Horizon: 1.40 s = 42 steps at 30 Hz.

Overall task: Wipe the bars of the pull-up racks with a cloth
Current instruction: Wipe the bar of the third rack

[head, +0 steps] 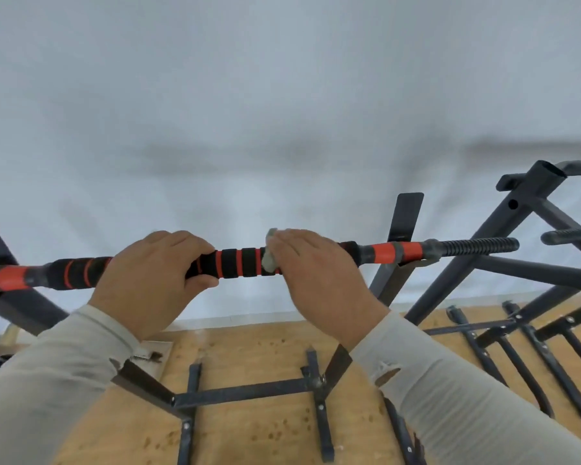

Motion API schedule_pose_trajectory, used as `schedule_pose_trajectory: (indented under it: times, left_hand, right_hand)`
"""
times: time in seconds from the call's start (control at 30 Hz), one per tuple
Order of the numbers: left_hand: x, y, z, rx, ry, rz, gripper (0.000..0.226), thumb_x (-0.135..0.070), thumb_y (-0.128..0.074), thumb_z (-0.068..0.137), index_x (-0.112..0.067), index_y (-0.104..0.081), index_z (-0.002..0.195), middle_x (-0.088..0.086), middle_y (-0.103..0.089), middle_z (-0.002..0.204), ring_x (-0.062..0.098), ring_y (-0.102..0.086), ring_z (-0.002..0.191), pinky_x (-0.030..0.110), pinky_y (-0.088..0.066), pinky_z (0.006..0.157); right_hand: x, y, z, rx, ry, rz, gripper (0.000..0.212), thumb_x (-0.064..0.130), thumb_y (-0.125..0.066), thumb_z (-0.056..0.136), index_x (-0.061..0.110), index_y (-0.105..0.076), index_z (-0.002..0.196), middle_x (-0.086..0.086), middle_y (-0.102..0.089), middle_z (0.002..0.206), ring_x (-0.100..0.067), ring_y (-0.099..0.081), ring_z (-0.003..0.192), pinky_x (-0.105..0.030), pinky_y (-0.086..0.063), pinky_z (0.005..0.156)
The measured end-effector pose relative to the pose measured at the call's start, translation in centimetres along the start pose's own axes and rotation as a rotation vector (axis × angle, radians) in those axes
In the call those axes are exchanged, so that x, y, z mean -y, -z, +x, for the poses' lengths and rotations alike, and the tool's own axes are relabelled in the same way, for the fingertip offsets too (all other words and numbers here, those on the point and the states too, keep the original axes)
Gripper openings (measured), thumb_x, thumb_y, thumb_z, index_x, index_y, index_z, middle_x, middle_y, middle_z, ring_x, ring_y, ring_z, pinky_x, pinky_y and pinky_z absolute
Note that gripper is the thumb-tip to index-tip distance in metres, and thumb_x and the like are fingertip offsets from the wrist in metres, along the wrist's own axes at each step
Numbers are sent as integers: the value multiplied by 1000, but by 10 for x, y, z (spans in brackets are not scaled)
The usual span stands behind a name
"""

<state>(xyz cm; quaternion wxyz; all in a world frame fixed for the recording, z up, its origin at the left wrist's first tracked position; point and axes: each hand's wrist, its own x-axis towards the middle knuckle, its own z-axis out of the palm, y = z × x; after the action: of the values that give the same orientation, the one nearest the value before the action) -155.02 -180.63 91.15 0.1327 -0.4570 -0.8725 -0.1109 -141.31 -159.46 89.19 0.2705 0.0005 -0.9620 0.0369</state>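
Left hand (155, 276): fingers curled over the top of the bar (235, 263), thumb beneath, gripping its black foam sleeve with orange bands. Right hand (316, 273): just right of the left, also wrapped over the bar, pressing a pale cloth (269, 253) against the foam; only a bunched edge of the cloth shows at the hand's left side.

The bar runs left to right across the middle of the view. Beyond the foam come orange-and-grey sections, and a ribbed black end (480, 246) at far right. It rests on dark metal brackets (401, 243) of the near rack.

A second dark rack (503, 236) stands at right. Further rack frames (249, 392) lie on the plywood surface (255, 350) below. A white wall (282, 95) fills the background. Both sleeves (467, 397) are light grey.
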Motion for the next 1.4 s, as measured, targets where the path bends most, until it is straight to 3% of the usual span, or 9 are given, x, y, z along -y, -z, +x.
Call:
schedule_pose_trajectory:
  times: [0.2,0.4,0.67,0.8,0.9,1.0,1.17,1.27,1.4]
  left_hand:
    - [1,-5,-1,-20,27,-52,29,-46,-66,88,-29,-65,112,-12,-65,100,19,-58,94,29,-40,78]
    - [2,-7,-2,-40,12,-69,30,-47,-67,89,-28,-65,112,-11,-65,100,19,-57,92,33,-46,82]
    - [5,-7,-3,-74,-27,-73,26,-43,-72,85,-26,-67,104,-11,-65,88,16,-55,76,31,-46,69]
    - [8,-9,-2,-69,-29,-61,27,-45,-73,82,-28,-67,102,-14,-64,87,14,-55,75,28,-41,67]
    - [11,-11,-1,-64,-46,-65,27,-46,-72,83,-28,-67,103,-14,-66,89,15,-56,77,29,-42,68]
    - [12,-11,-1,-63,-55,-89,26,-52,-63,89,-30,-67,103,-16,-66,91,15,-58,78,33,-48,71]
    - [12,-9,1,-48,-40,-60,27,-48,-71,86,-29,-67,104,-16,-66,91,15,-58,78,29,-45,68]
    - [11,-8,0,-46,-37,-50,28,-45,-74,83,-28,-68,104,-16,-66,90,14,-58,77,28,-43,68]
    - [9,-9,1,-51,-32,-63,28,-45,-74,82,-29,-68,104,-16,-66,89,14,-58,77,28,-44,68]
  right_hand:
    - [-52,47,-3,371,-166,-253,42,3,-49,81,34,-59,107,8,-62,88,-18,-53,74,-31,-41,69]
    - [-30,37,7,256,-295,-186,14,19,-54,96,20,-58,109,-1,-62,87,-23,-61,68,-41,-57,67]
    - [-42,51,13,403,-466,-128,20,17,-49,100,25,-62,112,4,-66,89,-18,-63,78,-35,-55,74]
    - [-6,32,12,222,-437,-116,29,17,-52,98,28,-63,122,5,-70,94,-18,-62,84,-34,-53,78]
    - [39,4,25,134,-296,-86,27,8,-48,90,21,-66,105,1,-70,90,-22,-66,85,-32,-49,77]
    - [79,-19,30,107,-173,-57,46,11,-32,87,5,-70,112,-16,-72,118,-32,-66,112,-41,-52,98]
    - [28,13,11,165,-18,-31,51,8,-30,92,6,-62,133,-9,-66,133,-28,-63,120,-44,-52,102]
    - [-20,49,1,363,-117,-210,60,0,-35,84,23,-55,135,4,-67,120,-21,-63,101,-39,-54,89]
    - [-50,63,2,512,-324,-289,39,5,-50,87,37,-54,110,16,-53,83,-13,-54,81,-26,-43,74]
